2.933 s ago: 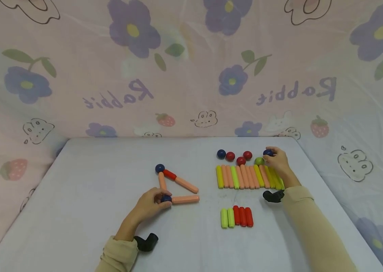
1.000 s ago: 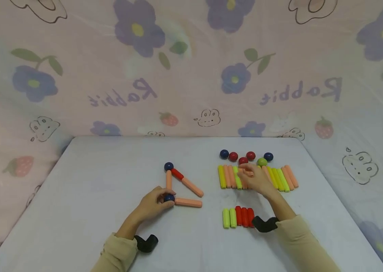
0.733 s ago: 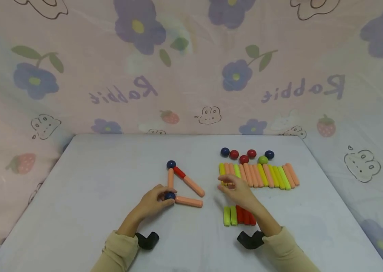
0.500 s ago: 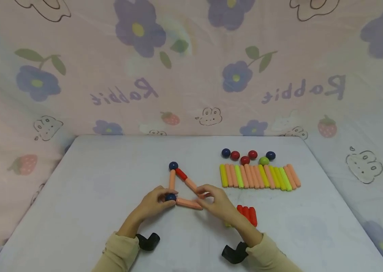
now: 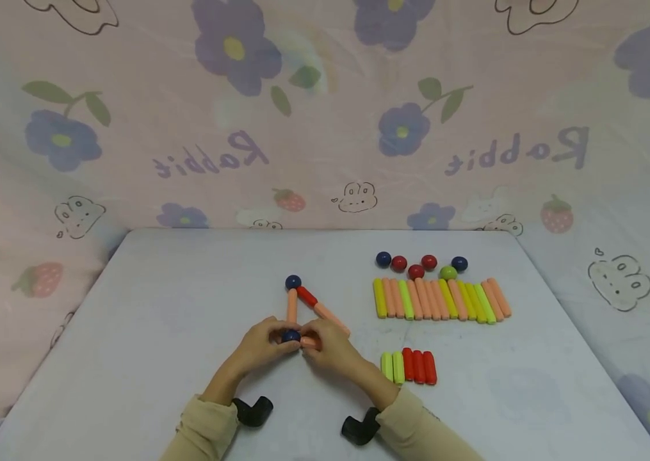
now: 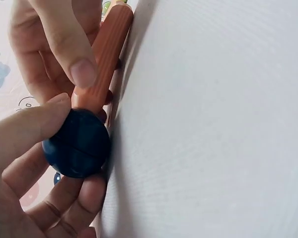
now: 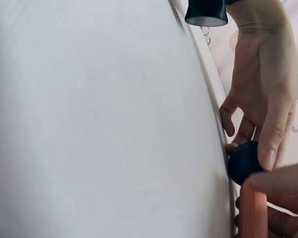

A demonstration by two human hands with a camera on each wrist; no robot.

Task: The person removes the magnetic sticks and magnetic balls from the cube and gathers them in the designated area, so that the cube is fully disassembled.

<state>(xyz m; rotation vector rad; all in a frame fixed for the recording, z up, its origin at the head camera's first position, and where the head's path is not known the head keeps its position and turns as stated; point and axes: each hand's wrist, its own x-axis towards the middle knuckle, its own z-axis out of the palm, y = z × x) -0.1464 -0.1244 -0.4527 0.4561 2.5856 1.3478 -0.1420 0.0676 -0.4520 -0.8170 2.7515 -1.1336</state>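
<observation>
My left hand pinches a dark blue ball between thumb and fingers, low over the white table. With thumb and fingers, my right hand grips a ridged peach stick, its end against the ball. Most of that stick is hidden by the hand in the head view. Another peach stick runs from near the held ball to a second dark blue ball. From there a short red stick and a peach stick slant toward the right hand.
Right of the hands, a row of peach, yellow and green sticks lies on the white table. Behind it sit blue balls, red balls and a green ball. Nearer are short green sticks and red sticks.
My right hand has left the loose balls at the back right, come across the stick row and taken hold of the peach stick beside the held ball. The left hand keeps its ball.
</observation>
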